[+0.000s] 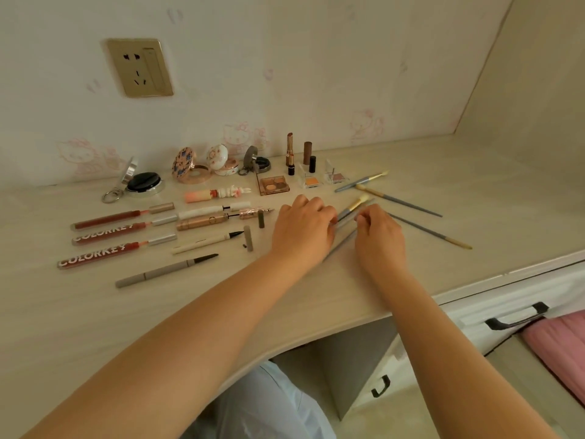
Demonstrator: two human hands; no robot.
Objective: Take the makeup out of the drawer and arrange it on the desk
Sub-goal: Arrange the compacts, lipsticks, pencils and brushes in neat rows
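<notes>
Makeup lies spread over the pale wooden desk. My left hand and my right hand are side by side at the middle of the desk, and both pinch a grey-handled makeup brush that lies slanted between them. More grey brushes fan out to the right. Left of my hands lie three lip gloss tubes, eyeliner pens and mascaras. Open compacts, lipsticks and small eyeshadow palettes stand along the wall.
A gold wall socket is on the wall at the left. Right of the desk is a drawer front with a black handle. A second black handle is lower down. Pink fabric lies at the right edge.
</notes>
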